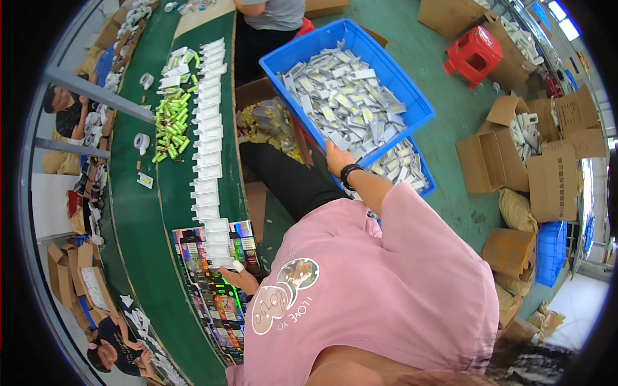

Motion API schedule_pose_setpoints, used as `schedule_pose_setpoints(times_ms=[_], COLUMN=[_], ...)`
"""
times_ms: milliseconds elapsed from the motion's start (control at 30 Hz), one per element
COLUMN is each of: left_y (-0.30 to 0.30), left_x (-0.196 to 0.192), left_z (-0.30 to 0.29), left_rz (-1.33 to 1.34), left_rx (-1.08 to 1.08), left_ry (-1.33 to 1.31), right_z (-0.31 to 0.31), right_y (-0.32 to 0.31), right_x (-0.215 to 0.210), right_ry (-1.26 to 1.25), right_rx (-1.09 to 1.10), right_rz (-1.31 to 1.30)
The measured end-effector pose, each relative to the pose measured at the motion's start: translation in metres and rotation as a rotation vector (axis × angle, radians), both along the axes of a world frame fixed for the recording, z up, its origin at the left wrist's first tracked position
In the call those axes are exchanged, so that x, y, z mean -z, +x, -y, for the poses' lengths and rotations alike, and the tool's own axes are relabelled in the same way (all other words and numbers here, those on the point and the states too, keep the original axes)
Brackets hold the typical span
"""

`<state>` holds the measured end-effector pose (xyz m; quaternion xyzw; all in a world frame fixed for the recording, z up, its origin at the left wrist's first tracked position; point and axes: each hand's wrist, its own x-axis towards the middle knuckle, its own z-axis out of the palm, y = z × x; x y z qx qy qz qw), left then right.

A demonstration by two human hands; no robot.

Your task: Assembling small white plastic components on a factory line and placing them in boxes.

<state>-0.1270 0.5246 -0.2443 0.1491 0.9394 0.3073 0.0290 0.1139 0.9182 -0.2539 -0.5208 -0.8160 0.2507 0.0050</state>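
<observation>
My right hand, with a black watch on its wrist, grips the near rim of a blue plastic crate. The crate is lifted and tilted, and is full of grey-white flat packets. Under it sits a second blue crate with more such packets. My left hand, with a white cot on one finger, rests on a stack of colourful printed cartons at the edge of the green conveyor belt. It lies just below a long row of white packs.
Green cylinders and tape rolls lie on the belt. A person in a grey top stands at the far end; others sit at the left. A red stool, open cardboard boxes and a stack of blue crates stand on the green floor at the right.
</observation>
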Motion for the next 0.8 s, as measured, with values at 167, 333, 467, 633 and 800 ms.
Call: schedule_pose_setpoints(times_ms=[167,333,467,633,800], left_y=[0.002,0.005,0.005,0.009,0.008], left_x=[-0.011,-0.018,-0.024,-0.027,-0.019], left_z=[-0.013,-0.011,-0.008,-0.012,-0.007], left_rz=[0.004,0.025,0.08,0.079,0.07], left_rx=[0.004,0.005,0.029,0.021,0.037], left_ry=[-0.029,-0.087,-0.046,-0.041,-0.035], right_z=[-0.001,-0.005,-0.006,-0.009,-0.001], right_y=[0.003,0.002,0.001,0.009,0.015], right_x=[0.009,0.02,0.019,0.022,0.02], right_ry=[-0.006,-0.018,-0.047,-0.04,0.009], right_rx=[0.023,0.04,0.047,0.055,0.031], right_rz=[0.03,-0.034,-0.046,-0.047,-0.037])
